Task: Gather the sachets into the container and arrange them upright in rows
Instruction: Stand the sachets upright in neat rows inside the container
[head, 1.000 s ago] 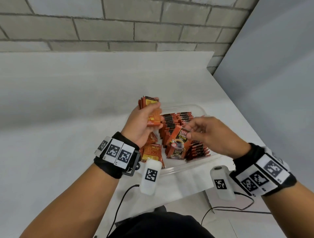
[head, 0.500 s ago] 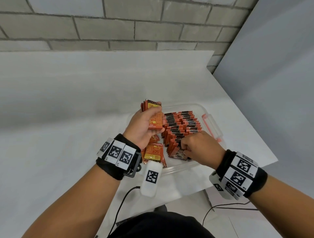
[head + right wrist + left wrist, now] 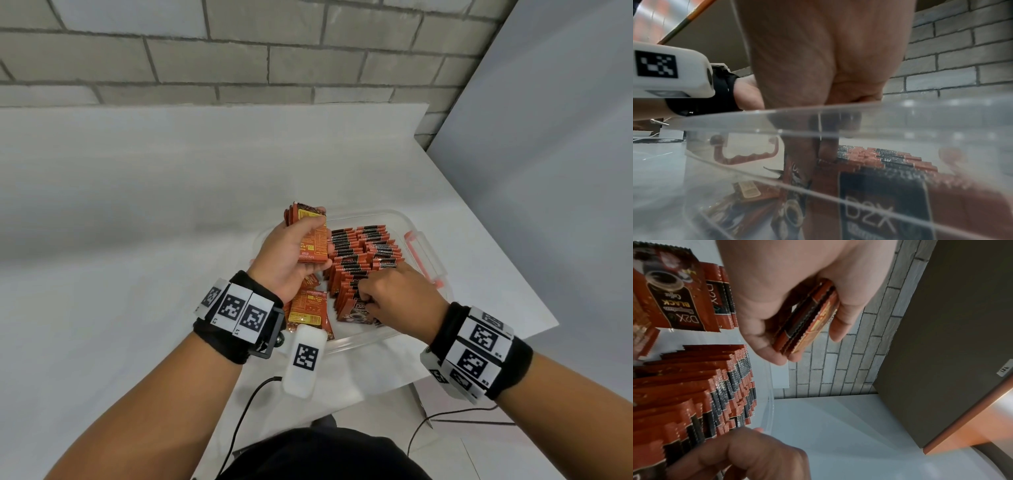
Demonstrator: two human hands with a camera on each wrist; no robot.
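Two hands are busy over a clear container that sits near the right corner of the white table, close to the front edge.

On the left, the left hand is held up above the left side of the container. Its fingers and thumb are curled round a small stack of sachets, gripping the flat sides. Under that hand, a few loose sachets lie flat or tipped over in the front left part of the container.

In the middle and to the right, many more sachets stand on edge in rows that run toward the back wall of the container.

Farther right, the right hand is down inside the container at the front end of the rows. Its fingers are bent round the top edge of a sachet there, pinching it.

These sachets look thin, light and a bit bendy, with shiny skins that could slip. I think they fall over easily, so holding several together by the flat sides, or one by its top edge, should work best.
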